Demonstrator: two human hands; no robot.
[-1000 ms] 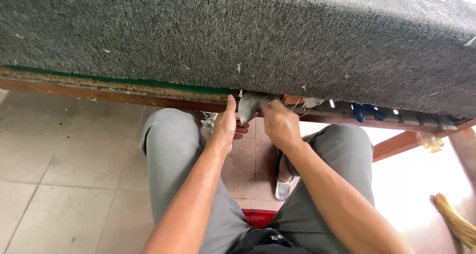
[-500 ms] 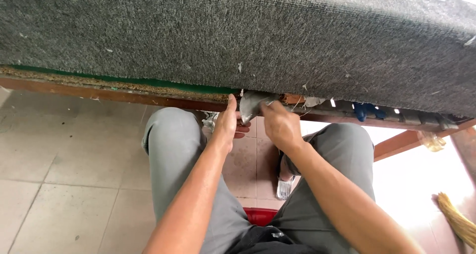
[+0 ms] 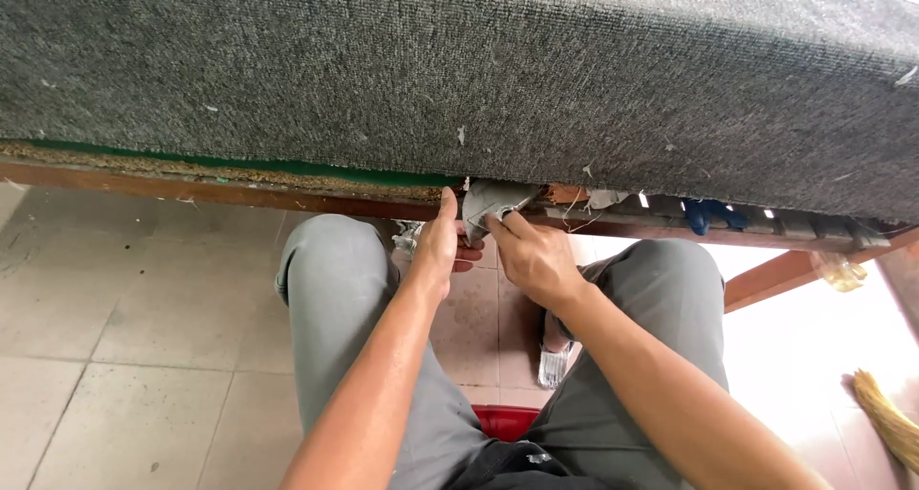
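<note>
Under the carpeted bench edge, a grey fabric scrap (image 3: 493, 203) hangs between your hands: your left hand (image 3: 440, 246) pinches its left side, your right hand (image 3: 531, 256) grips its lower edge, equally near, above your knees.

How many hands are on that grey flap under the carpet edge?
2: the left hand pinches the grey flap from its left side, the right hand presses it from below-right.
</note>
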